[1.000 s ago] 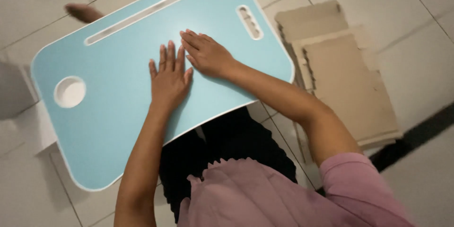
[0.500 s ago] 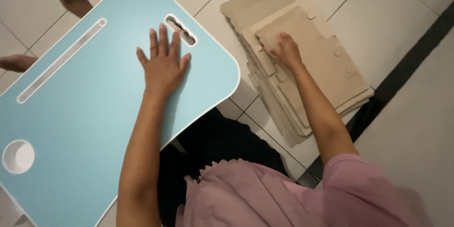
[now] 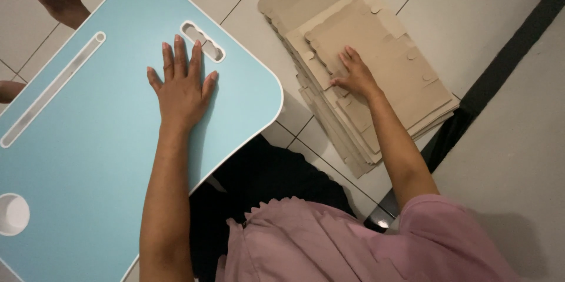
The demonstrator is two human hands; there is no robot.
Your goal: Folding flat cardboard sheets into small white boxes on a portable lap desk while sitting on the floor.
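Nearest you, your pink top (image 3: 329, 247) and dark lap fill the bottom of the view, and the light-blue lap bench (image 3: 106, 158) sits over your knees. Your left hand (image 3: 182, 91) lies flat on that bench, fingers (image 3: 179, 52) spread and gripping nothing, tips just short of the bench's cut-out handle slot (image 3: 203, 41). The rounded corner of the bench ends just beside the stack of flat cardboard blanks (image 3: 376, 35) on the tiled floor (image 3: 471, 0), a narrow strip of tile between them. Your right hand (image 3: 353, 73) rests on the top blank, fingers extended, pressing, not closed round it. Beyond the bench's far edge, bare feet (image 3: 59, 2) show.
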